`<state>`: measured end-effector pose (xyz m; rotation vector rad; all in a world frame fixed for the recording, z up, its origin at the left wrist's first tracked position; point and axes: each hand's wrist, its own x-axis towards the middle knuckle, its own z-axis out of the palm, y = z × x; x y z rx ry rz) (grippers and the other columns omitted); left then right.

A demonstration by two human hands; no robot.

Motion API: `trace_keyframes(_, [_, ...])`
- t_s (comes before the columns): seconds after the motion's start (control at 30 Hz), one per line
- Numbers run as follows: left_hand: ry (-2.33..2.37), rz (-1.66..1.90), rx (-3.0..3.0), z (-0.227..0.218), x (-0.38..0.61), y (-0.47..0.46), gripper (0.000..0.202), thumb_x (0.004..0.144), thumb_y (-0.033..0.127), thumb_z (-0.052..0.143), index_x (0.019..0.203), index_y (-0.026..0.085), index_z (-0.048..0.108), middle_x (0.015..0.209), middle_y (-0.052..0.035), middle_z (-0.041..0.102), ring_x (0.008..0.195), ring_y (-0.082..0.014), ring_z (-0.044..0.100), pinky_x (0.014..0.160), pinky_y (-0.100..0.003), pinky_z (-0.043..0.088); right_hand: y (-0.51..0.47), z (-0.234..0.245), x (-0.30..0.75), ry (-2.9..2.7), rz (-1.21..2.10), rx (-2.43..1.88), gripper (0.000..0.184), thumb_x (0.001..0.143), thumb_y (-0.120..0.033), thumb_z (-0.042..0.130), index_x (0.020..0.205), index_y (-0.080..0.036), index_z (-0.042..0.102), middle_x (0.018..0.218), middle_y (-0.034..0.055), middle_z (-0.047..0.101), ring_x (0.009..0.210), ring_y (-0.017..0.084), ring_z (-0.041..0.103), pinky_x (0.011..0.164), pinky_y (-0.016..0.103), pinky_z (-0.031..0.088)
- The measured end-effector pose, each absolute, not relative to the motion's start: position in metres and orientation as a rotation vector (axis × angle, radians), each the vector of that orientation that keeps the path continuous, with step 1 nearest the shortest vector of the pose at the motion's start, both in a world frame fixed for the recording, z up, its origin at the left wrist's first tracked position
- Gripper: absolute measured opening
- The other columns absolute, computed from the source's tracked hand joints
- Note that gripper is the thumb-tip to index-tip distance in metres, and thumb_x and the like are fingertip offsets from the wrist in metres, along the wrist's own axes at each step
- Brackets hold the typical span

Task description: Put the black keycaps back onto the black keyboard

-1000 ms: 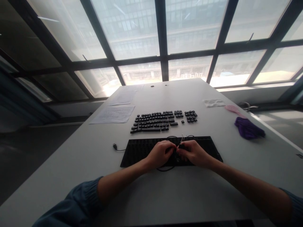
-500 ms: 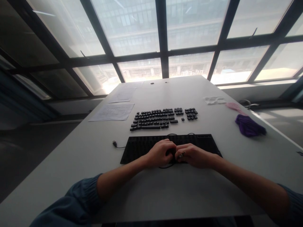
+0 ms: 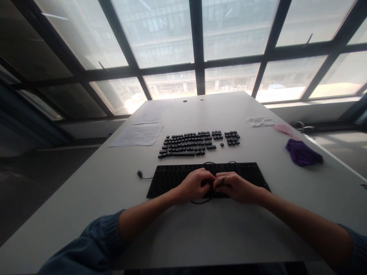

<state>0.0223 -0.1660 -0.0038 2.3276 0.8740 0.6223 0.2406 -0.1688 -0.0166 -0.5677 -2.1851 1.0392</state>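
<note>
A black keyboard base (image 3: 169,179) without its keycaps lies across the near part of the desk. My left hand (image 3: 195,185) rests over its middle, fingers curled and closed. Against its fingertips sits my right hand (image 3: 235,186), also closed, with a small dark ring-like thing showing at its fingers. Whatever is pinched between the two hands is hidden. A loop of black cable (image 3: 201,202) comes out below them at the keyboard's near edge. Beyond the keyboard, loose black keycaps (image 3: 187,143) are laid out in rows like a keyboard layout.
A USB plug (image 3: 139,174) lies at the keyboard's left. Papers (image 3: 137,135) are spread on the left of the white desk (image 3: 200,236). To the right lie a purple cloth-like bundle (image 3: 304,152), a pink handled item (image 3: 285,130) and a crumpled white piece (image 3: 260,122). Windows stand behind.
My right hand has turned slightly and its fingers have shifted up a little, near the left fingertips. My left hand stays almost in place. The keycaps and keyboard lie as before.
</note>
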Motion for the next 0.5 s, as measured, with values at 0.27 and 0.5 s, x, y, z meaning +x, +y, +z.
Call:
trace_keyframes(0.27, [0.814,0.523,2.466,-0.008,0.020,-0.163,0.032,0.074,0.047,0.080,0.083,0.018,0.068,0.081,-0.0028,0.066,0.081,-0.0189,0.055,0.077,-0.030,0.042,-0.167,-0.026,0.241,-2.002,1.288,-0.617,0.010,0.088,-0.011,0.059,0.087,-0.015,0.068,0.080,0.0012,0.060,0.061,0.010,0.059,0.058,0.022,0.049])
trace_keyframes(0.5, [0.790,0.564,2.413,-0.014,0.018,-0.161,0.024,0.087,0.043,0.070,0.091,0.020,0.075,0.086,-0.0051,0.069,0.083,-0.0181,0.057,0.079,-0.030,0.043,-0.165,-0.020,0.244,-1.768,1.198,-0.587,0.014,0.095,-0.020,0.057,0.087,-0.016,0.069,0.079,0.0010,0.060,0.059,0.010,0.061,0.057,0.023,0.052])
